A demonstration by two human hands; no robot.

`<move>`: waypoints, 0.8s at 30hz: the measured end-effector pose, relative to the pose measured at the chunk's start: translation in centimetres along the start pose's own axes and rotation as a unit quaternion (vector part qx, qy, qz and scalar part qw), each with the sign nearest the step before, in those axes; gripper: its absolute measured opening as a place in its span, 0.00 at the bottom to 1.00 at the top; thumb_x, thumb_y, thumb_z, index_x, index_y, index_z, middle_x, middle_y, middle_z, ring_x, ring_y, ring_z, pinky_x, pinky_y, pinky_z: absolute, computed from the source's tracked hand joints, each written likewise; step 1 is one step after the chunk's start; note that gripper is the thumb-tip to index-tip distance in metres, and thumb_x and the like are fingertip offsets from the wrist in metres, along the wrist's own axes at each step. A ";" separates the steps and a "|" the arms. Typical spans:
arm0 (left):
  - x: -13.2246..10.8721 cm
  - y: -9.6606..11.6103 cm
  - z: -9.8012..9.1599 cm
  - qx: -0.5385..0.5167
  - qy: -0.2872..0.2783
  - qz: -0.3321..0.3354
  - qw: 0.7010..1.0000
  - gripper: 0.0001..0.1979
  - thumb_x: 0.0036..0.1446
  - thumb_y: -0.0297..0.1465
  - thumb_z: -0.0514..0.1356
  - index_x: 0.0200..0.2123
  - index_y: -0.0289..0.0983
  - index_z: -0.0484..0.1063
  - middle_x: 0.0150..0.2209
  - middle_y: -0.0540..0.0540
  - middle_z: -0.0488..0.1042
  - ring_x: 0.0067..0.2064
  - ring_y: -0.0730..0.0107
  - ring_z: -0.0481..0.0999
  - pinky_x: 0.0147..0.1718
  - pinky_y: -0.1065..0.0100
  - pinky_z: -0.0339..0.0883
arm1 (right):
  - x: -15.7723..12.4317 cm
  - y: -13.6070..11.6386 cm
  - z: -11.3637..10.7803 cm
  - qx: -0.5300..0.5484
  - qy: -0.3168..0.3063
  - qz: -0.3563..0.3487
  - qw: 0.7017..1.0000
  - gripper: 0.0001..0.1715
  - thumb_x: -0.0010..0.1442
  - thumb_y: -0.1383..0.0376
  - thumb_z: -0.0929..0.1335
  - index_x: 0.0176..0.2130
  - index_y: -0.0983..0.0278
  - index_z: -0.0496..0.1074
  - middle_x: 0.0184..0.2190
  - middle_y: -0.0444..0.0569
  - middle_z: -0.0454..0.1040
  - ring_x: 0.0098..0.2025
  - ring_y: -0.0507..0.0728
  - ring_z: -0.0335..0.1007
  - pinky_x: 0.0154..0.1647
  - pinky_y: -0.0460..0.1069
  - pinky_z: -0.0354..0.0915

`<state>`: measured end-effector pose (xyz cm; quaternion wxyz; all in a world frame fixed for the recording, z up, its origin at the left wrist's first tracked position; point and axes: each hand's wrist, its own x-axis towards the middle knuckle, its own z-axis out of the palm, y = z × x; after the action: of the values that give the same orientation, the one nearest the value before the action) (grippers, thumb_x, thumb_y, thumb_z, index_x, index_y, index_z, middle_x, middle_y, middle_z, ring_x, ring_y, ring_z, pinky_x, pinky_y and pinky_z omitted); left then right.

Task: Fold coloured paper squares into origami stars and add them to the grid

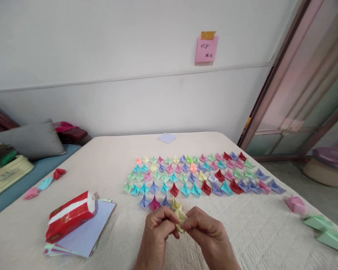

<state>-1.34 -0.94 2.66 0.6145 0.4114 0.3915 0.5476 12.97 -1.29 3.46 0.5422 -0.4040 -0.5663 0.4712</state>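
Observation:
My left hand and my right hand meet at the front middle of the bed, fingertips pinching a pale yellow paper boat between them. Part of it is hidden behind the fingers. Right above it shows another pale yellow folded point; whether this belongs to the same boat I cannot tell. Just beyond my left hand, a magenta paper boat sits between two blue-violet ones. Behind these, several rows of small paper boats in many colours spread across the cover.
At left, a red tissue pack lies on a stack of coloured paper. Small folded papers dot the left edge; pink and green ones lie at right. A lilac sheet lies near the wall.

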 end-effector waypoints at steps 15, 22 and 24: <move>0.1 0.0 0.1 0.068 -0.019 0.033 0.997 0.10 0.49 0.30 0.64 0.26 0.38 0.63 0.21 0.55 0.60 0.24 0.76 0.57 0.23 0.73 0.50 | 0.2 -0.4 -0.3 -0.038 -0.002 0.077 0.996 0.08 0.55 0.62 0.69 0.27 0.61 0.66 0.24 0.40 0.63 0.27 0.52 0.57 0.28 0.47 0.56; 0.1 0.3 0.4 0.052 -0.012 0.019 0.998 0.14 0.47 0.30 0.66 0.27 0.39 0.60 0.22 0.56 0.61 0.24 0.78 0.57 0.23 0.74 0.51 | 0.1 0.1 -0.3 -0.075 0.016 0.045 0.996 0.10 0.54 0.68 0.67 0.26 0.60 0.60 0.23 0.39 0.60 0.27 0.52 0.56 0.27 0.47 0.55; 0.1 0.5 0.4 0.048 -0.016 0.015 0.999 0.13 0.47 0.30 0.65 0.29 0.38 0.61 0.24 0.55 0.64 0.26 0.76 0.61 0.25 0.73 0.55 | 0.1 0.0 -0.3 -0.072 0.022 0.044 0.996 0.10 0.55 0.68 0.67 0.26 0.60 0.60 0.23 0.39 0.60 0.27 0.52 0.56 0.27 0.47 0.55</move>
<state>-1.11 -0.89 3.26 0.5922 0.4548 0.4011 0.5306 13.28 -1.17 3.52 0.5026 -0.4766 -0.5685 0.4440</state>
